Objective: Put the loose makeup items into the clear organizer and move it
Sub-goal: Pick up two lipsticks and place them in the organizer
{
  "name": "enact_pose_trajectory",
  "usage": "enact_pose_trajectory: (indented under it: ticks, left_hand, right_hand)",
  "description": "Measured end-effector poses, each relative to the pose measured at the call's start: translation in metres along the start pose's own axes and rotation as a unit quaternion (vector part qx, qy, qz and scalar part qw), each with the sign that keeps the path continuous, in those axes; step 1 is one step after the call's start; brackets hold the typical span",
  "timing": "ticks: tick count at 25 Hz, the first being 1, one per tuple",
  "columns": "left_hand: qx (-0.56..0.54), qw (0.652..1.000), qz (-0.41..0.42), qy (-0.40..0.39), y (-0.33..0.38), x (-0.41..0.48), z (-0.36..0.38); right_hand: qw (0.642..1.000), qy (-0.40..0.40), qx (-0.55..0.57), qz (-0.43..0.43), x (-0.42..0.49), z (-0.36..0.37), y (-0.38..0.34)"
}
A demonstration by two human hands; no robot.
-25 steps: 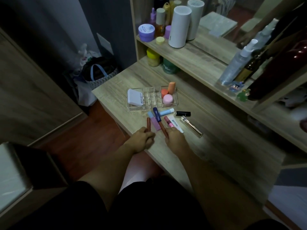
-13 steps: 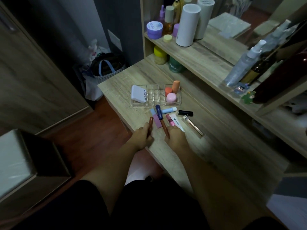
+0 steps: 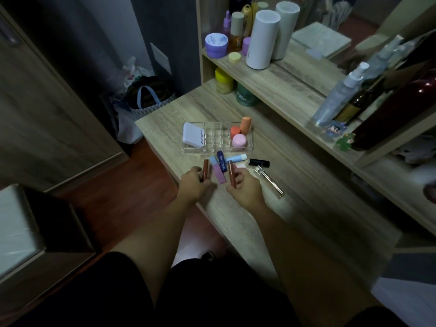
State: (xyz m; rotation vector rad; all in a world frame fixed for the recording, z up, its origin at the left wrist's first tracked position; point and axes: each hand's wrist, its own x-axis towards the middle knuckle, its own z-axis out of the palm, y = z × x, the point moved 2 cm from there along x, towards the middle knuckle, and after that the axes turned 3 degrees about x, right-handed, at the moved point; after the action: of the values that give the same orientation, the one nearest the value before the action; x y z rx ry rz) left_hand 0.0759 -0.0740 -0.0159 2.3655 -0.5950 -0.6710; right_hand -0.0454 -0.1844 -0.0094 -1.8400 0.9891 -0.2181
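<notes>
Two brown lip tubes were the items in hand: the left hand (image 3: 194, 184) had its fingers curled round one brown tube (image 3: 205, 169), and the right hand (image 3: 245, 187) pinched a second brown tube (image 3: 231, 177), both held roughly upright just in front of the clear organizer (image 3: 217, 138). That organizer sat on the desk (image 3: 318, 208), near its left end, with a white compact (image 3: 193, 137) in its left bay, an orange stick (image 3: 245, 125), an orange-lidded pot and a pink pot (image 3: 239, 141) in its right bay, and its small middle cells apparently empty, though the dim light made that hard to confirm. Loose on the desk between hands and organizer lay a pink-and-blue tube (image 3: 218, 172), a navy tube (image 3: 221, 161), a pale blue tube (image 3: 237, 158), a black tube (image 3: 258, 163) and a clear gold-ended wand (image 3: 269, 181). To do the step well, each tube probably wanted standing end-down in its own middle cell, lowered straight so it did not catch the dividers or nudge the light tray toward the desk edge, one hand at a time if the cells proved tight
</notes>
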Motion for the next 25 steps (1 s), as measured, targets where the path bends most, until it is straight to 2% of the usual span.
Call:
enact_pose_trajectory:
  ticks: [3,7,10,13,16,25]
  left_hand:
    - [-0.085,0.995,0.029,0.035,0.018,0.014,-0.029]
    - [-0.125,0.989,0.061,0.045,0.045,0.044,-0.063]
    - [-0.089,0.988,0.106,0.068,0.06,0.068,-0.082]
    - [-0.04,0.986,0.137,0.088,0.068,0.092,-0.089]
    - [-0.015,0.983,0.151,0.099,0.071,0.114,-0.086]
    - [0.055,0.988,0.129,0.062,0.065,0.153,-0.059]
  right_hand:
    - [0.996,0.0,0.087,-0.015,0.026,-0.011,-0.026]
    - [0.994,0.012,0.104,-0.042,0.069,-0.024,-0.058]
    - [0.99,0.022,0.128,-0.057,0.093,-0.033,-0.074]
    - [0.99,0.053,0.1,-0.082,0.114,-0.033,-0.082]
    - [0.991,0.05,0.075,-0.1,0.133,-0.025,-0.084]
    - [0.996,0.033,0.005,-0.079,0.167,-0.002,-0.079]
